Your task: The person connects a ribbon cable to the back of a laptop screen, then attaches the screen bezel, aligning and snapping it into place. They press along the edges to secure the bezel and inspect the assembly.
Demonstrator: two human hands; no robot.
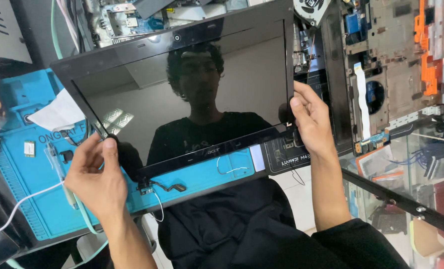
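Hands came first: our left hand (95, 174) was clamped on the lower left corner of the laptop screen panel (182, 94), thumb laid over the black bezel, and our right hand (309, 119) was closed on the lower right edge, fingers curled behind it. Gripped at two opposite corners like that, the panel hung level and clear of the tabletop, tilted up toward us, its dark glass mirroring the room; we judged the grip kept fingers off the glass itself. From the bottom left hinge a short cable (167, 188) dangled free, with a thin white wire beside it. Under the panel lay a blue work mat (27, 189), with a white paper scrap (57, 113) on it at the left and a small green circuit card (29, 148) near it. Well off to the right sat an opened laptop base (396, 74) with orange parts and a white ribbon cable (362, 94).
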